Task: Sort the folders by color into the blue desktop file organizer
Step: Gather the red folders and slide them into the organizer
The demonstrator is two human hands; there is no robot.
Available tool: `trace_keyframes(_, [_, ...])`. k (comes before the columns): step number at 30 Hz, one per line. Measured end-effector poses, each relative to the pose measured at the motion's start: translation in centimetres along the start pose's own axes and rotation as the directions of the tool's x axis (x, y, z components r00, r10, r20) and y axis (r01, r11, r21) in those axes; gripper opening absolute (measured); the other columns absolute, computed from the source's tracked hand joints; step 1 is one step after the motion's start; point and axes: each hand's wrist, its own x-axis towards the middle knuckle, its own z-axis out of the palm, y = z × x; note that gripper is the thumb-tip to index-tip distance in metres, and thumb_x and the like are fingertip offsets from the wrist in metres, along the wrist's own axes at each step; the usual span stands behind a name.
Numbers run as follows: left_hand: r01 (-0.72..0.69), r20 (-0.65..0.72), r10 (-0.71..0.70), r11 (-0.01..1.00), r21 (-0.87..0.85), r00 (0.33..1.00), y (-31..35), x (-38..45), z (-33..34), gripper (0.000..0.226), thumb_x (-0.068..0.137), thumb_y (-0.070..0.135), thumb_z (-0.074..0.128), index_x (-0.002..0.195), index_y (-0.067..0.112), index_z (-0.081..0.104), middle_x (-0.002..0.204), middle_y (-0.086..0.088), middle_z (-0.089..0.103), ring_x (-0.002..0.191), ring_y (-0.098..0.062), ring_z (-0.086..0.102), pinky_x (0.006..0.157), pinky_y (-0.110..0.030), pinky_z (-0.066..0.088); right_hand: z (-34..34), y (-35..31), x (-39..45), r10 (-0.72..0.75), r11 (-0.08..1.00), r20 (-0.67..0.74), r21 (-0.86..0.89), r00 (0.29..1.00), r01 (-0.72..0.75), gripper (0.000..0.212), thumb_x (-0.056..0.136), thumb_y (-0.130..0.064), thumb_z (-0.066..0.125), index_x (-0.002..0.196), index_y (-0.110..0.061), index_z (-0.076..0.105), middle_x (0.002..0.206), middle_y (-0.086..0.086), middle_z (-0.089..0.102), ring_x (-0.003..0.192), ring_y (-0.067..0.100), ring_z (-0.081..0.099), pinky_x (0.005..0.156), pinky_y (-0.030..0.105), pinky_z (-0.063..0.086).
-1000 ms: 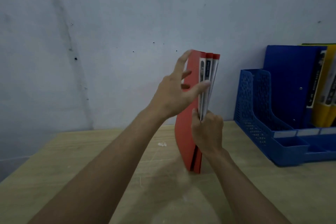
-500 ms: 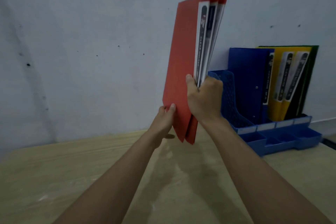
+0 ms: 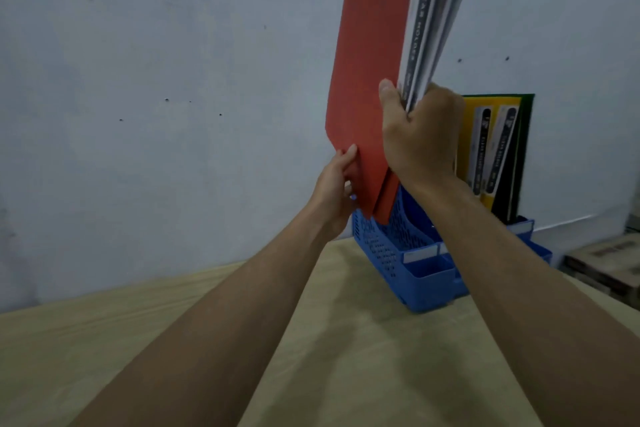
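Spanning the whole background, a pale grey wall (image 3: 173, 114) with small dark specks; below it a light wooden table (image 3: 363, 357) fills the lower part of the view. Red folders (image 3: 374, 62), a bunch held upright and leaning slightly right, run off the top edge; their white and black spine labels fan out on the right side, lower corners hang just above the leftmost slot of the organizer. Blue organizer (image 3: 415, 274) stands on the table against the wall, perforated side wall facing left, small front trays with white label strips; right part hidden behind the forearm. Yellow folders (image 3: 485, 149) stand upright in a slot further right, two spine labels visible, and a dark green folder (image 3: 526, 149) is just behind them, touching. Which exact slots those sit in cannot be told, the arm covers the base. Cardboard box (image 3: 609, 260) at the far right edge beyond the table, blurred. Right hand (image 3: 419, 135) has fingers curled round the spine edges of the red bunch, thumb pressed on the red cover, a firm grip. Left hand (image 3: 336, 184) pinches the lower left corner of the red bunch, thumb on the front face, fingers behind it
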Motion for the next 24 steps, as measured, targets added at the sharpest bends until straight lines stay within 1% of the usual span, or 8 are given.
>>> trace_keyframes(2, [0.015, 0.047, -0.015, 1.000, 0.006, 0.999, -0.4, 1.2, 1.4, 0.049, 0.098, 0.043, 0.055, 0.141, 0.019, 0.054, 0.107, -0.002, 0.064, 0.090, -0.019, 0.062, 0.090, -0.041, 0.053, -1.0, 1.0, 0.6, -0.019, 0.999, -0.010, -0.032, 1.000, 0.019, 0.045, 0.098, -0.028, 0.057, 0.056, -0.018, 0.044, 0.044, -0.010, 0.035, 0.040, 0.012, 0.034, 0.059, 0.027, 0.028])
trace_keyframes(5, [0.065, 0.112, -0.067, 0.998, 0.018, 0.991, -1.7, 2.5, 3.1, 0.052, 0.097, 0.043, 0.057, 0.143, 0.018, 0.052, 0.109, -0.004, 0.064, 0.085, -0.020, 0.065, 0.078, -0.039, 0.056, -2.1, 2.6, 0.8, -0.069, 0.993, -0.014, -0.094, 0.998, 0.067, 0.048, 0.097, -0.024, 0.060, 0.056, -0.028, 0.035, 0.046, -0.020, 0.030, 0.039, -0.002, 0.029, 0.050, 0.019, 0.024])
trace_keyframes(8, [0.109, 0.150, -0.111, 0.994, 0.026, 0.982, -3.6, 3.6, 3.8, 0.057, 0.097, 0.043, 0.057, 0.146, 0.016, 0.049, 0.111, -0.006, 0.064, 0.090, -0.023, 0.068, 0.080, -0.044, 0.058, -2.9, 4.6, 0.5, -0.084, 0.989, 0.023, -0.122, 0.996, 0.086, 0.051, 0.096, -0.023, 0.062, 0.054, -0.028, 0.034, 0.044, -0.019, 0.028, 0.033, 0.002, 0.030, 0.041, 0.013, 0.019])
trace_keyframes(13, [0.183, 0.134, -0.190, 0.981, 0.068, 0.972, -6.8, 4.9, 3.2, 0.052, 0.100, 0.043, 0.053, 0.139, 0.009, 0.051, 0.091, -0.002, 0.065, 0.068, -0.015, 0.068, 0.082, -0.045, 0.057, -2.5, 8.0, -1.3, -0.057, 0.995, 0.078, -0.081, 0.995, 0.063, 0.059, 0.096, -0.018, 0.063, 0.054, -0.035, 0.025, 0.042, -0.020, 0.025, 0.036, 0.004, 0.043, 0.037, 0.012, 0.024])
trace_keyframes(17, [0.196, 0.123, -0.209, 0.974, 0.113, 0.970, -8.2, 5.4, 2.5, 0.054, 0.097, 0.045, 0.057, 0.137, 0.010, 0.052, 0.118, -0.001, 0.072, 0.102, -0.024, 0.071, 0.101, -0.041, 0.050, -1.5, 11.0, -2.6, 0.025, 0.997, 0.118, -0.072, 0.993, -0.017, 0.055, 0.098, -0.022, 0.060, 0.051, -0.026, 0.033, 0.042, -0.014, 0.032, 0.034, 0.008, 0.037, 0.042, 0.012, 0.021])
trace_keyframes(19, [0.160, 0.138, -0.179, 0.977, 0.139, 0.974, -8.7, 5.8, 2.1, 0.066, 0.089, 0.046, 0.068, 0.143, 0.014, 0.046, 0.142, -0.004, 0.059, 0.128, -0.028, 0.058, 0.113, -0.044, 0.042, -1.0, 12.0, -3.1, 0.048, 0.996, 0.130, -0.080, 0.990, -0.037, 0.052, 0.099, -0.024, 0.059, 0.052, -0.020, 0.039, 0.043, -0.010, 0.035, 0.034, 0.006, 0.033, 0.044, 0.013, 0.021])
trace_keyframes(20, [0.134, 0.161, -0.160, 0.977, 0.165, 0.974, -9.2, 6.1, 1.6, 0.075, 0.084, 0.045, 0.074, 0.145, 0.018, 0.041, 0.142, 0.000, 0.057, 0.130, -0.024, 0.055, 0.114, -0.044, 0.042, -0.8, 12.4, -3.3, 0.044, 0.997, 0.128, -0.075, 0.991, -0.034, 0.051, 0.099, -0.023, 0.060, 0.052, -0.020, 0.040, 0.043, -0.011, 0.035, 0.034, 0.006, 0.034, 0.043, 0.012, 0.021])
trace_keyframes(24, [-0.022, 0.223, -0.099, 0.874, 0.486, 0.970, -10.4, 6.3, 0.6, 0.138, 0.063, 0.034, 0.094, 0.160, 0.022, -0.004, 0.131, 0.021, 0.049, 0.113, 0.000, 0.057, 0.091, -0.021, 0.054, -0.1, 13.0, -3.4, 0.025, 0.999, 0.133, -0.035, 0.991, -0.020, 0.048, 0.099, -0.021, 0.059, 0.053, -0.016, 0.043, 0.043, -0.006, 0.038, 0.035, 0.013, 0.038, 0.042, 0.012, 0.023])
